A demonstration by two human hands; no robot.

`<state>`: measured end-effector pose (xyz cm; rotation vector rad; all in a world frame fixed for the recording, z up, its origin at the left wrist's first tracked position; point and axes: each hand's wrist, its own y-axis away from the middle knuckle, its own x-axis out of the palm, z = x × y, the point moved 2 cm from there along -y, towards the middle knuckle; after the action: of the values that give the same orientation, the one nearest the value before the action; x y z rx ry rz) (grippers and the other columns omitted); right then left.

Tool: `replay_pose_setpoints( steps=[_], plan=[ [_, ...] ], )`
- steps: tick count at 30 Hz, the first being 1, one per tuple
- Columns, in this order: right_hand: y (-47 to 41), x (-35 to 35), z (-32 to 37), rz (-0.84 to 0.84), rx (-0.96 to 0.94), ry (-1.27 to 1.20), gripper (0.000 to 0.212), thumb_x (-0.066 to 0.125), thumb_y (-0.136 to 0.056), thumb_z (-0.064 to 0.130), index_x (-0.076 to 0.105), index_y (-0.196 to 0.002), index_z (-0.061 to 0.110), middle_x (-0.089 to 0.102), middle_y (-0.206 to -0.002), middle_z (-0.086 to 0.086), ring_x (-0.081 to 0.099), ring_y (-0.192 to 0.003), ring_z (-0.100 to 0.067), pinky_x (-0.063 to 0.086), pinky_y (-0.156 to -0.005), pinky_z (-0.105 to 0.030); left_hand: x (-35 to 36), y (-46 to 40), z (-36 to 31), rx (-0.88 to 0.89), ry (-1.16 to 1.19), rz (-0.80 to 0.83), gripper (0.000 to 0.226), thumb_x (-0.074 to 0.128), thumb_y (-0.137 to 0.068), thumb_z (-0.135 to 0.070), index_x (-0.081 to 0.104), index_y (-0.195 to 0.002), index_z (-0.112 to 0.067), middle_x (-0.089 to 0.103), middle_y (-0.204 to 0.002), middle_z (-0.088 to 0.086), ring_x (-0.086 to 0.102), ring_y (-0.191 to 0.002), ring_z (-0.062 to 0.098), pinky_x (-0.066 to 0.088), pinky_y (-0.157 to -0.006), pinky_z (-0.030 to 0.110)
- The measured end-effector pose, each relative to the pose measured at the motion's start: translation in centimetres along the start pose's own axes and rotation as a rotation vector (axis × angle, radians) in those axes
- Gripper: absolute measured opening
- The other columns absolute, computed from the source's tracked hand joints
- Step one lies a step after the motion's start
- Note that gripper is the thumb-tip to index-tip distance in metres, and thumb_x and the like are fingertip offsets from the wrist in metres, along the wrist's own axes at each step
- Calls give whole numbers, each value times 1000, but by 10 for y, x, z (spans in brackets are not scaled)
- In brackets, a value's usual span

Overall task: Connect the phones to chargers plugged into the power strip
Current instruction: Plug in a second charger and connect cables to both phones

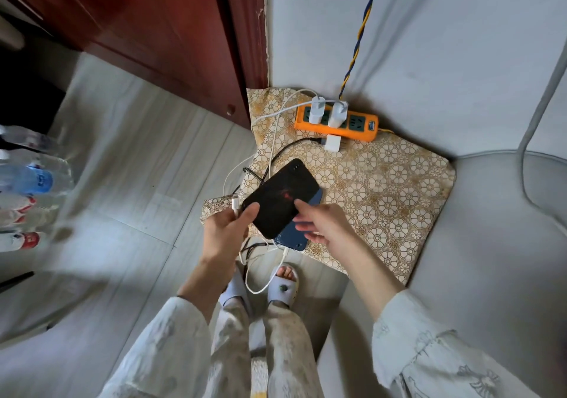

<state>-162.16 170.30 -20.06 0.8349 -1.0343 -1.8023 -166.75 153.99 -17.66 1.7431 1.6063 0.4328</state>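
Soft, even daylight fills the scene, dimmest toward ten o'clock, where a dark corner swallows detail. The water bottles at nine o'clock smear with motion blur (the floor beside them too). Straight lines bow outward near the edges. A faint sheen crosses the wooden cabinet.

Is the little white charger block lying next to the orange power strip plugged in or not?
Not plugged in. The white charger block lies loose on the patterned cushion, beside the orange power strip, not in a socket. Two other white chargers stand in the strip.
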Motion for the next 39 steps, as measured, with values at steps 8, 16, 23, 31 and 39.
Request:
replay_pose_setpoints(
  steps=[8,16,23,31,39],
  plan=[
    [-7,-8,14,23,44,-467,10,59,-85,7,59,-80,15,67,-79,-2,61,-69,-12,34,-61,-25,6,11,-9,-95,-139,219,30,41,-96,-30,61,-83,-12,49,-78,3,36,-65,13,33,-60,28],
    [-5,-19,18,162,31,-668,4,55,-88,9,59,-87,7,69,-81,-8,65,-77,-18,52,-62,-27,2,29,-12,-112,-68,494,32,24,-100,-29,47,-119,-17,64,-103,-6,40,-65,11,36,-58,26],
    [-2,-13,16,239,-1,-688,6,55,-88,6,61,-86,6,73,-67,-7,69,-70,-18,58,-59,-24,2,29,-13,55,-174,433,17,33,-98,-24,36,-84,-15,73,-97,0,45,-51,7,40,-57,25],
    [-1,-14,15,276,-34,-706,6,56,-87,6,62,-88,5,74,-72,-7,71,-66,-15,56,-57,-23,5,31,-13,108,-52,315,19,49,-92,-16,68,-95,-11,75,-80,1,30,-43,7,34,-44,14],
    [2,-16,16,307,-72,-674,8,55,-88,7,63,-89,8,74,-75,-5,71,-69,-15,57,-60,-23,4,33,-13,7,41,311,22,47,-93,-16,65,-101,-6,63,-54,-6,31,-41,4,30,-46,17]
  ],
)
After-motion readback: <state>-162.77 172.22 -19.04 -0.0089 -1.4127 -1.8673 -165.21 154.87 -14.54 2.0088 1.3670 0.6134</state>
